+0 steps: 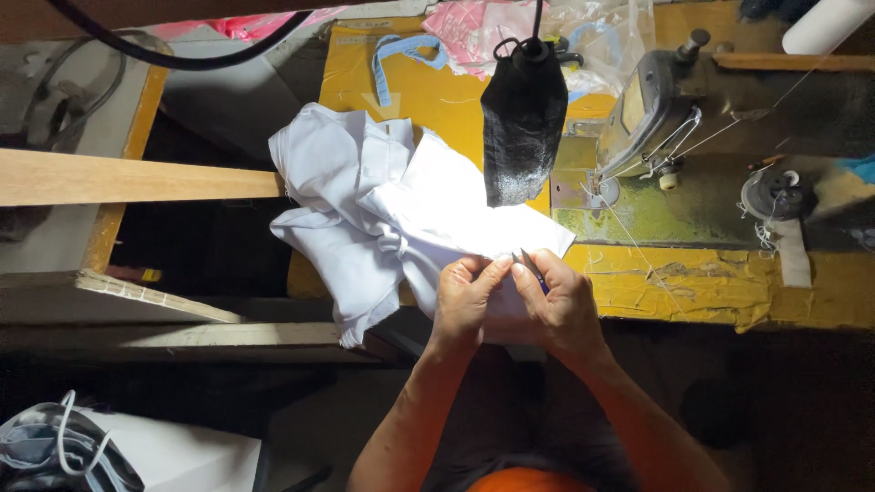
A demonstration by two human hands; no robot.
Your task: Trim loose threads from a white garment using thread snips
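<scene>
A crumpled white cloth [365, 191] lies on the yellow table [693, 292], spilling over its left front edge. My left hand [463, 301] pinches the cloth's near edge between thumb and fingers. My right hand [561, 305] sits right beside it, also on the cloth edge, and grips a small thin dark tool [531, 267] whose tip points up and away from me. Both hands touch each other at the fingertips, under the bright light.
A sewing machine [665, 109] stands at the right with thread running down. A black cloth-wrapped lamp [522, 118] hangs over the cloth. Pink and blue fabric and plastic bags lie at the far edge. A wooden plank [128, 178] sticks out at left.
</scene>
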